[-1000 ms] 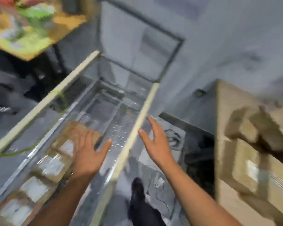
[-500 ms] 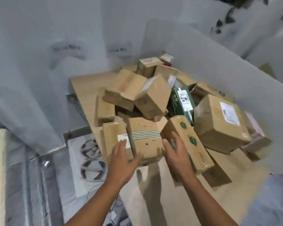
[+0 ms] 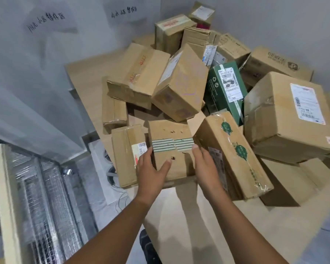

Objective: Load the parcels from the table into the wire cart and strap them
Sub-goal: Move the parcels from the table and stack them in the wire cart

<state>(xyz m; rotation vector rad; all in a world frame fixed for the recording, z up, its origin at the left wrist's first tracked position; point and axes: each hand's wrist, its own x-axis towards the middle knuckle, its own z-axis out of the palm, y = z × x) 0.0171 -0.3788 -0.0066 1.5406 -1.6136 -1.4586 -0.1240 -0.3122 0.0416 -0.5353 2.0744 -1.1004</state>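
A heap of cardboard parcels covers the wooden table [image 3: 84, 73]. At its near edge lies a brown parcel with green-striped tape [image 3: 170, 134]. My left hand [image 3: 152, 170] lies against that parcel's left side with the thumb on its top face. My right hand [image 3: 204, 166] presses its right side, in the gap beside a long parcel with green leaf prints [image 3: 236, 159]. Both hands have straight fingers. The wire cart [image 3: 46, 197], wrapped in clear film with a pale top rail, stands at the lower left.
A barcode-labelled parcel [image 3: 124, 155] touches the striped one on the left. A green parcel [image 3: 225, 88] and a large labelled box [image 3: 286, 119] sit behind and to the right. White walls close in the table. My shoe [image 3: 149, 246] stands below the table edge.
I turned from the cart to the table. Both hands moved from over the cart rail to the striped parcel and have now closed in on its two sides.
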